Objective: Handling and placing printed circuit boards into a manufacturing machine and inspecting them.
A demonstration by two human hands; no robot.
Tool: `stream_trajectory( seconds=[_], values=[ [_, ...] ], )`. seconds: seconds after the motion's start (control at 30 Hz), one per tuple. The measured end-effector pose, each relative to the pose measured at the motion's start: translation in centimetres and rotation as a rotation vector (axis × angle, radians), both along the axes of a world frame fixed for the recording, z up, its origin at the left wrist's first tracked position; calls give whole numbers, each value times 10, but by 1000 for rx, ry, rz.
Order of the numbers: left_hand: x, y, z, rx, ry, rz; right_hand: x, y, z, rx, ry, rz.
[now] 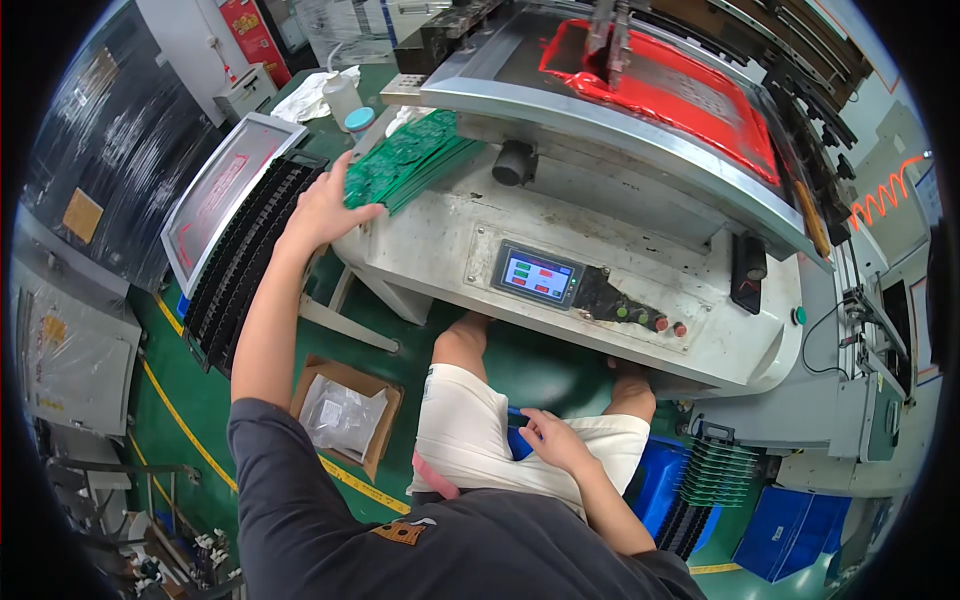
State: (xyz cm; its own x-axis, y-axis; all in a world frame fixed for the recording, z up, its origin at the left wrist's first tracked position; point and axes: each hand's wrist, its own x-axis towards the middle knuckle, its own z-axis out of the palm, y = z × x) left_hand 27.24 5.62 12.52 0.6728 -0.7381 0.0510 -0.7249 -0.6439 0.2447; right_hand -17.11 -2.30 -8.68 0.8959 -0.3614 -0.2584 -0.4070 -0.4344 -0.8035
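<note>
A stack of green circuit boards (410, 160) lies on the left end of a white screen-printing machine (440, 225). My left hand (325, 208) is at the near left corner of this stack, its thumb and fingers spread apart. Whether its fingertips touch the boards I cannot tell. Over my lap, at the right leg of my white shorts, rests my right hand (556, 440). Its fingers are loosely bent and apart, with nothing seen in them. Above the machine is a metal-framed screen (620, 125) with thick red ink (690, 120) on it.
A control panel with a lit display (538, 275) faces me. A black slotted rack (250, 250) and another framed screen (225, 190) stand left. On the floor is a cardboard box (378, 440) holding a clear plastic bag. To the right, green boards (715, 472) sit in a rack by blue bins.
</note>
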Motion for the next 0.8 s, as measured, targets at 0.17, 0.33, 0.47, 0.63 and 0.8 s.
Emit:
stream_trajectory(
  seconds=[0.17,0.33,0.47,0.63,0.8],
  values=[
    [-35,41,-4,-343,87,30,-43,4,-9,39,33,-105],
    [-103,89,-22,-474,294,-193,-67,-4,-23,293,45,-206],
    [-152,89,-75,-378,437,-359,-40,-21,-1,963,-191,-337],
    [-199,54,-120,-187,507,-628,-17,-54,10,1597,-422,-465],
    [-231,33,-168,-160,542,-823,-58,-63,-28,1196,-168,-555]
  ],
)
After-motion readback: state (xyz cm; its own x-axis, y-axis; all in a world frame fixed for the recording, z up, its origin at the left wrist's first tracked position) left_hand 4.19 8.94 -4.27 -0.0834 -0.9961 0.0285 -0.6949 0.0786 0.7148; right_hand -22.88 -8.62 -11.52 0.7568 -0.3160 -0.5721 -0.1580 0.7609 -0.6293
